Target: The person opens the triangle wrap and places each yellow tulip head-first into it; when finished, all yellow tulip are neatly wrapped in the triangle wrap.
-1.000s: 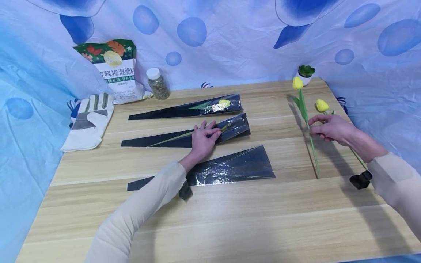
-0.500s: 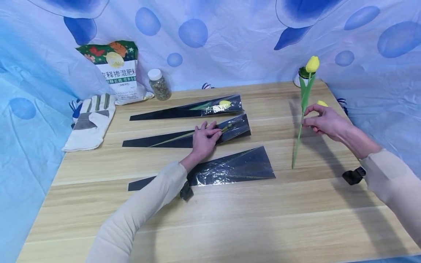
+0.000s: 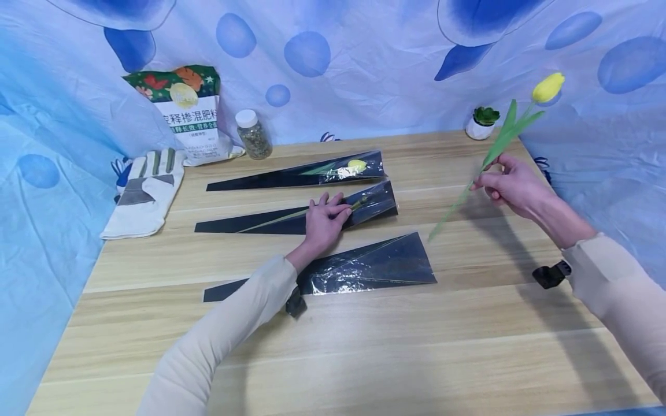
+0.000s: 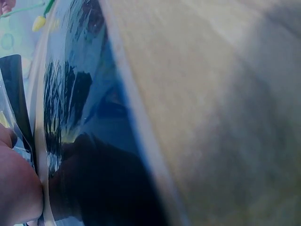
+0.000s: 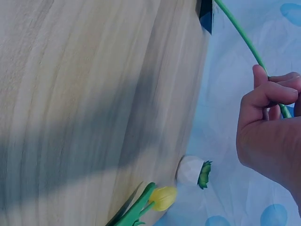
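My right hand [image 3: 512, 182] pinches the green stem of a yellow tulip [image 3: 548, 88], raised and tilted above the table's right side. Its bloom points up to the right; the stem end hangs toward the lower left. My left hand [image 3: 324, 222] lies on the middle black flower sleeve [image 3: 385, 199], thumb and forefinger tips meeting on its film; a green stem shows inside. The left wrist view shows only part of that hand, at the left edge. Another yellow tulip [image 5: 163, 198] lies on the table, hidden behind my right hand in the head view.
A farther sleeve [image 3: 260, 180] holds a yellow tulip; a nearer clear-fronted sleeve [image 3: 395, 260] lies partly under my left forearm. White-grey gloves [image 3: 140, 202], a fertilizer bag [image 3: 195, 124] and a lidded jar [image 3: 254, 138] stand or lie back left. A small potted succulent [image 3: 481, 124] stands back right.
My right hand has lifted the tulip off the table; its bloom has swung up and right, its stem end leftward. My left hand has stayed in place on the middle sleeve.
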The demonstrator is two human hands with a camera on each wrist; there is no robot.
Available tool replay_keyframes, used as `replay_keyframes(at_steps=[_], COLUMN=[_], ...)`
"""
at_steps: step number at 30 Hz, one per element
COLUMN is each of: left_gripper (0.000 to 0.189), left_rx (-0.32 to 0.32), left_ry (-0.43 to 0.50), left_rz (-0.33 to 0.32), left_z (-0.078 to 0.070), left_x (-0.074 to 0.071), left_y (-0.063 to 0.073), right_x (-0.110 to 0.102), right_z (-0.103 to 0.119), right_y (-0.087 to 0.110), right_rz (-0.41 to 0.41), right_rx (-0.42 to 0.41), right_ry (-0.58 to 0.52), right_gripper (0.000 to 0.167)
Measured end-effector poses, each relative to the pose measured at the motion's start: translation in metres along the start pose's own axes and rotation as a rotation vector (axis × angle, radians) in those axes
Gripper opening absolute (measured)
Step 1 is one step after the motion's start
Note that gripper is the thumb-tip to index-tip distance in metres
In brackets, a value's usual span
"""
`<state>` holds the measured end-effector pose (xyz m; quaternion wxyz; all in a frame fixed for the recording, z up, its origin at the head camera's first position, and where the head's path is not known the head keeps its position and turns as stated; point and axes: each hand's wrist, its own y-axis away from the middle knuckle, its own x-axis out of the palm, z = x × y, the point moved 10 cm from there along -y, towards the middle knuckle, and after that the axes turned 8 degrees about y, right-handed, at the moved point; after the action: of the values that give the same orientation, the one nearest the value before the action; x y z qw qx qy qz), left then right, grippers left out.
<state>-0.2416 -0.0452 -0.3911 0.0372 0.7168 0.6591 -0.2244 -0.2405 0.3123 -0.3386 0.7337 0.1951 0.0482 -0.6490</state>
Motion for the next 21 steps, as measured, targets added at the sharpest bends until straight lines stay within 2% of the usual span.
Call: replay_keyframes(at_steps=[3,10,16,21], left_gripper=[0.013,0.014,0.015,0.014], left_rx=[-0.002,0.000,-0.018,-0.020], left_ry=[-0.001,-0.008,-0.015,-0.024], left_rz=[0.001,0.008,0.015,0.009], left_z=[0.000,-0.001,0.000,-0.001], left_x=[0.000,0.000,0.001,0.001], left_y=[0.000,0.000,0.001,0.000], right_x=[-0.001,0.001,0.003,0.017], right_z=[0.005,0.018,0.027,0.032], right_y=[0.000,-0.003,-0.002,-0.005], right_rz=[-0.033,-0.073,-0.145,-0.155], right_rx=[-0.020,-0.091,-0.129,-0.148], right_ry=[-0.061,-0.310,-0.365,-0.401], right_gripper=[0.014,0.020,0.022,0.024])
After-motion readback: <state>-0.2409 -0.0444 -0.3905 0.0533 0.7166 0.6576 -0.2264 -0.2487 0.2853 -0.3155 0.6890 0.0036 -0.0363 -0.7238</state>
